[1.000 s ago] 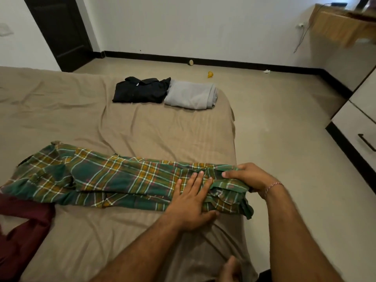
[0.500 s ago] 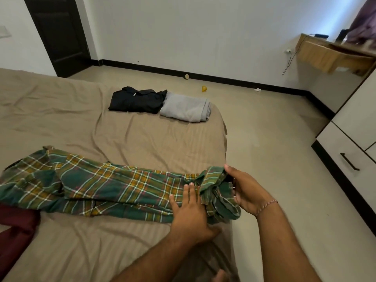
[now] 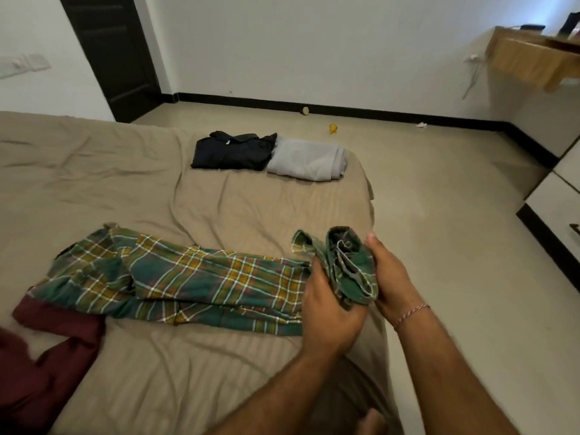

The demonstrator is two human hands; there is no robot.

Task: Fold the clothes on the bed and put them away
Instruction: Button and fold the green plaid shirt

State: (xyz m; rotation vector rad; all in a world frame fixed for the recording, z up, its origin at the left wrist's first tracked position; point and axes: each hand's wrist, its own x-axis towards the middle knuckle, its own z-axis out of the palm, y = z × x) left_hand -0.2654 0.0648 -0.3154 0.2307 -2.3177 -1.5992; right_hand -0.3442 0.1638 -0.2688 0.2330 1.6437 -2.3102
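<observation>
A green plaid garment (image 3: 188,277) lies stretched in a long strip across the near part of the tan bed (image 3: 119,189). Its right end is lifted and bunched between both hands near the bed's right edge. My left hand (image 3: 326,312) grips that end from the left, fingers curled into the cloth. My right hand (image 3: 387,277) holds the bunched end from the right, thumb up. A folded black shirt (image 3: 232,150) and a folded grey garment (image 3: 309,160) lie side by side at the far corner. A maroon garment (image 3: 40,365) lies unfolded at the near left.
White drawers (image 3: 561,215) with a dark handle stand at the right. A wooden shelf (image 3: 533,58) hangs on the far right wall. A dark door (image 3: 110,51) is at the back left. Small bits of litter (image 3: 333,128) lie on the beige floor.
The plaid garment's right end has been lifted off the bed and rolled up between both hands. My left hand went from pressing flat on the cloth to gripping it.
</observation>
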